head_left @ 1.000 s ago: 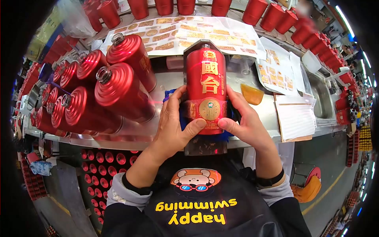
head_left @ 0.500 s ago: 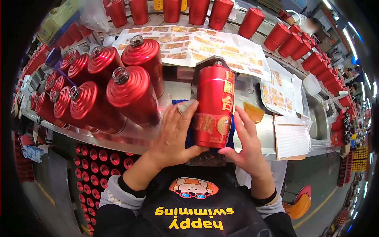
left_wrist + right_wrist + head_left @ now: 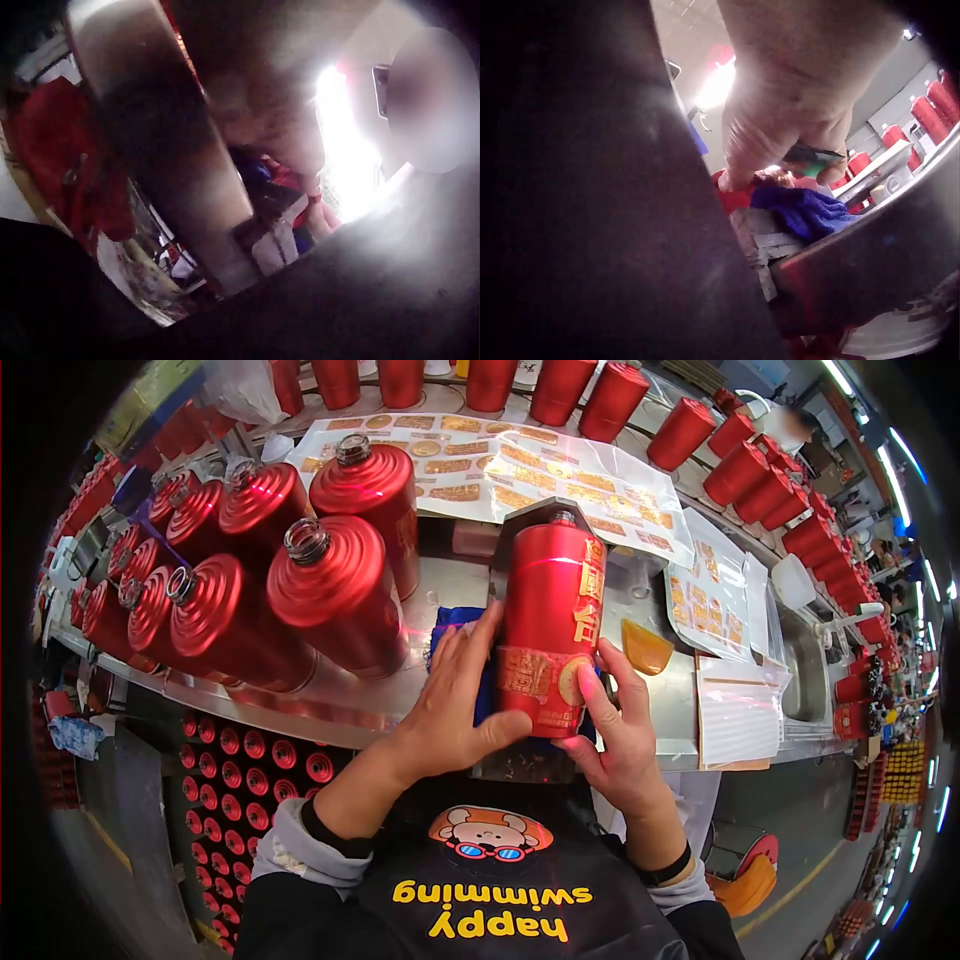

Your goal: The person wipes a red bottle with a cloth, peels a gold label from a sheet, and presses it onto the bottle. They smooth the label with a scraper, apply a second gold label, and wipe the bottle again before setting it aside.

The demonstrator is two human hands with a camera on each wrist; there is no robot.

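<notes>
A red bottle [image 3: 540,595] with gold characters and a gold label band lies tilted on a dark stand [image 3: 545,511], its neck away from me. The characters run along its right side. My left hand [image 3: 440,710] holds the bottle's left side, fingers along it and thumb over the lower end. From the right, my right hand [image 3: 620,730] grips the lower part, fingertips by the round gold emblem [image 3: 572,680] and thumb at the base. A blue cloth [image 3: 447,628] lies under the bottle. The left wrist view is dark and blurred; the right wrist view shows my bent fingers above the cloth [image 3: 802,210].
Several red bottles [image 3: 330,585] stand at the left of the metal counter. Label sheets [image 3: 450,455] spread behind the stand, with another sheet [image 3: 712,600] to the right. An amber scraper-like piece [image 3: 647,647], a paper stack [image 3: 740,710] and a sink [image 3: 803,680] are at right.
The bottle has rolled to the right, carrying its characters and emblem from the middle to its right edge. My right fingers have moved onto the emblem's edge; the head view has shifted.
</notes>
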